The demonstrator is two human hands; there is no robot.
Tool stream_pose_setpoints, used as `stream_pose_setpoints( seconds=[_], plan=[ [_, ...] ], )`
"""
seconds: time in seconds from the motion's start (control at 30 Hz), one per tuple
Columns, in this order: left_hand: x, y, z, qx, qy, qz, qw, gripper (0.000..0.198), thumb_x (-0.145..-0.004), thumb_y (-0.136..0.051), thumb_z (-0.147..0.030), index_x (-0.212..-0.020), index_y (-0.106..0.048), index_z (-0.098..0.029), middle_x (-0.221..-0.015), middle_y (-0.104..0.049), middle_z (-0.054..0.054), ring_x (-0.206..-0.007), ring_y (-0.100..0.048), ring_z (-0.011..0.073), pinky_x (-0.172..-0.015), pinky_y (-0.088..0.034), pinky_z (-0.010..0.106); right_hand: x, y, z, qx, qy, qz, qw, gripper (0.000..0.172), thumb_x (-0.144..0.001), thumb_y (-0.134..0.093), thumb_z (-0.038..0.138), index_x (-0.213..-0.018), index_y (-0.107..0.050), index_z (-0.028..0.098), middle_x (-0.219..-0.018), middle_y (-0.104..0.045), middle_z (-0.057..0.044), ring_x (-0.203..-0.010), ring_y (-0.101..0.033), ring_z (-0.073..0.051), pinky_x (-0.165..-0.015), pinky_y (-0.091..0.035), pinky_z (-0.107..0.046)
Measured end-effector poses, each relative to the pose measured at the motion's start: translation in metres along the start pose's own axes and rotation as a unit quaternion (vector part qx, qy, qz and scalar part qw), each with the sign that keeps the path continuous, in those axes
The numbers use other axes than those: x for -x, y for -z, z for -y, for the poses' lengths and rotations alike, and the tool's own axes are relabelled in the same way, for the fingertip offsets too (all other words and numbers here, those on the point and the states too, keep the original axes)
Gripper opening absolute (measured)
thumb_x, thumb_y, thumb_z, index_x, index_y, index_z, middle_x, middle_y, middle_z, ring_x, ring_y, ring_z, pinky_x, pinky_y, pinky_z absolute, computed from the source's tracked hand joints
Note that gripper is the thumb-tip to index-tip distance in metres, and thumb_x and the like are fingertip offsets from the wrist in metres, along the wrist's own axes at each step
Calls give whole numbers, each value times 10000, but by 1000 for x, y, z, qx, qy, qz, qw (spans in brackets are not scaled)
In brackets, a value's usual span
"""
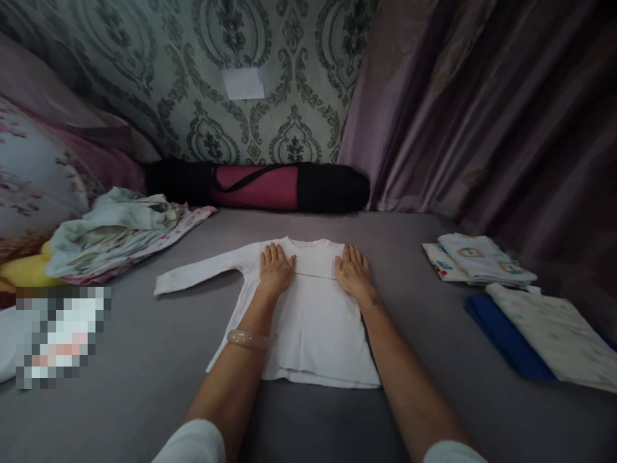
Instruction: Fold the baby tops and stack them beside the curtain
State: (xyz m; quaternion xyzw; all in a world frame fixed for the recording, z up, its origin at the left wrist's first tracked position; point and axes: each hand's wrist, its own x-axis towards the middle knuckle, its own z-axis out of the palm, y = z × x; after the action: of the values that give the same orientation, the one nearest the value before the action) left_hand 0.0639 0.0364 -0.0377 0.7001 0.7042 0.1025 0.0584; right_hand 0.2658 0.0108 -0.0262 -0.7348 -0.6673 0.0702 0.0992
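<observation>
A small white long-sleeved shirt (313,321) lies flat on a grey surface (144,360), neck end away from me. Its left sleeve stretches out to the left; its right sleeve is folded in across the chest. My left hand (276,265) lies flat and open on the shirt's left shoulder, fingers pointing away. My right hand (353,269) lies flat and open on the right shoulder, over the folded edge. A pale bangle (247,339) sits on my left forearm.
A heap of crumpled light clothes (120,231) lies at the left. Folded printed clothes (482,258) and a folded blue and white stack (540,334) lie at the right. A black and pink rolled bag (260,186) lies against the patterned wall; a curtain (482,116) hangs at the right.
</observation>
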Motion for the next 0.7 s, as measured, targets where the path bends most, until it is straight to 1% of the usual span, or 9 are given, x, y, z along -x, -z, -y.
stream_pose_setpoints(
  seconds=[0.13,0.23,0.37,0.43,0.47,0.53,0.6,0.67,0.7],
  plan=[
    [-1,-2,4,-9,10,23,1000,737,-987,-238,-466,-1494,-282,68,-1570,-236,264,-1482,-159,365,-1201,-129,492,-2,-4,-4,5,-11,26,1000,644,-1003,-179,359,-1540,-213,6,-1616,-189,-154,-1484,-162,-259,-1203,-118,-442],
    [-1,-2,2,-9,19,36,999,737,-984,-237,-470,-1500,-273,55,-1576,-223,257,-1485,-161,351,-1200,-125,493,-3,-7,-4,6,-12,33,999,645,-1001,-183,355,-1539,-203,0,-1617,-180,-156,-1483,-168,-262,-1196,-131,-461],
    [-2,2,-1,42,27,38,998,735,-979,-291,-456,-1496,-279,65,-1580,-188,264,-1487,-136,364,-1202,-111,506,-6,-10,-8,10,-12,32,999,643,-996,-183,353,-1542,-202,15,-1615,-182,-166,-1483,-171,-260,-1192,-132,-468],
    [-3,9,0,68,27,45,996,735,-965,-349,-471,-1486,-327,47,-1575,-215,251,-1485,-160,352,-1203,-139,489,-8,-13,-10,15,-15,27,999,645,-991,-193,363,-1543,-210,30,-1613,-195,-167,-1481,-180,-260,-1191,-134,-472],
    [-4,14,2,76,26,51,995,720,-954,-380,-480,-1477,-368,15,-1569,-255,230,-1481,-197,331,-1202,-174,463,-9,-14,-10,18,-17,24,999,647,-988,-199,364,-1543,-214,32,-1611,-200,-169,-1480,-185,-261,-1189,-139,-475],
    [-4,28,10,107,20,50,993,640,-936,-438,-473,-1447,-460,-87,-1543,-365,160,-1452,-304,263,-1178,-266,374,-12,-16,-10,24,-16,21,999,653,-981,-204,360,-1539,-220,21,-1605,-209,-183,-1476,-195,-273,-1180,-162,-482],
    [2,43,25,190,34,15,981,518,-924,-484,-442,-1370,-560,-188,-1472,-497,94,-1374,-443,204,-1110,-358,282,-14,-16,-8,25,-13,22,999,658,-979,-190,356,-1533,-229,4,-1600,-216,-199,-1471,-207,-292,-1170,-183,-491],
    [12,57,45,300,98,-34,948,374,-901,-539,-409,-1195,-677,-222,-1304,-647,83,-1232,-582,208,-1011,-441,262,-15,-14,-6,21,-10,26,999,659,-979,-184,357,-1531,-234,1,-1600,-213,-202,-1468,-213,-306,-1167,-189,-492],
    [18,62,57,352,151,-49,923,299,-880,-575,-398,-1066,-720,-214,-1165,-712,92,-1132,-641,227,-951,-479,275,-15,-12,-5,19,-10,28,999,656,-979,-191,360,-1532,-234,10,-1603,-210,-197,-1468,-216,-307,-1168,-187,-488]
  ],
)
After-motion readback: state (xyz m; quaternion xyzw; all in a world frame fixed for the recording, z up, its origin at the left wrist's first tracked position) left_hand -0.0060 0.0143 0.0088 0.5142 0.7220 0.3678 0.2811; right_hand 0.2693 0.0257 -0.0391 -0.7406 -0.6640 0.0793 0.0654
